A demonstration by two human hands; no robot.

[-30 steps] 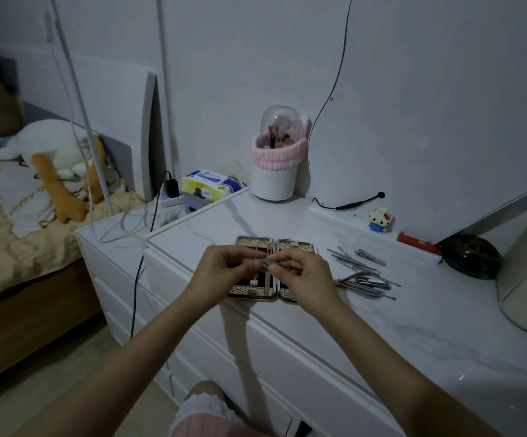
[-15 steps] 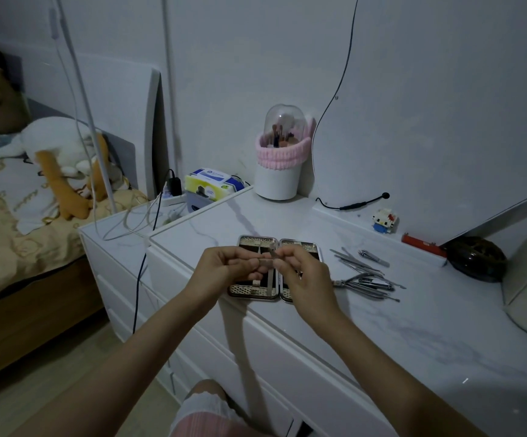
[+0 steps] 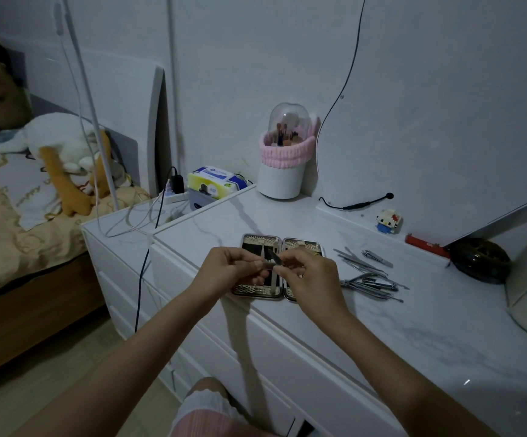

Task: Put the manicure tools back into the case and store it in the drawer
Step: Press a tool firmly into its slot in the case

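Observation:
The manicure case [image 3: 257, 240] lies open and flat near the front edge of the white dresser top [image 3: 382, 326], one metal tool slotted along its left half. Above the case my left hand [image 3: 227, 272] and my right hand [image 3: 309, 279] both pinch a small dark metal tool [image 3: 271, 259], holding it between the fingertips. To the right of the case lies a loose pile of several metal manicure tools [image 3: 370, 280], with a nail clipper [image 3: 377, 257] at its far edge. The dresser drawers [image 3: 287, 357] below the top are closed.
A white brush holder with a pink band [image 3: 282, 159] stands at the back by the wall. A small toy figure [image 3: 388, 220], a red object [image 3: 426, 249] and a dark round object [image 3: 479, 260] line the right back. A lower cabinet with cables, a tissue pack [image 3: 216, 181] and a bed sit left.
Both hands have lifted slightly and turned the small tool between the fingertips; its dark tip now points up over the case. The case and loose tools have not moved.

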